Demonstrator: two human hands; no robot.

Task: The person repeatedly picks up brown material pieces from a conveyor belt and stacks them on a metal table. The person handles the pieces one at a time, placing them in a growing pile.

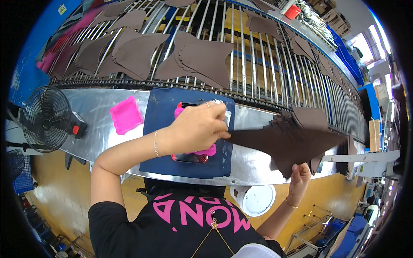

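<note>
A dark brown leather-like cut piece (286, 144) is stretched between my two hands above the metal bench. My left hand (200, 127) pinches its left tip, with the forearm crossing over a navy mat (161, 129). My right hand (301, 173) grips the lower edge between thumb and fingers. Behind the held piece rises a fanned stack of similar brown pieces (309, 118). Under my left hand lie a black and red tray (189, 158) and something pink (208, 150), both partly hidden. A pink square pad or shallow dish (126, 115) rests left of the mat.
Beyond the bench (251, 167) runs a rack of metal rods (258, 64), carrying overlapping brown pieces (133, 51). A black fan (46, 118) stands at the bench's left end. Below the near edge is a round white lid or bucket (258, 200). A red container (293, 12) sits at the far side.
</note>
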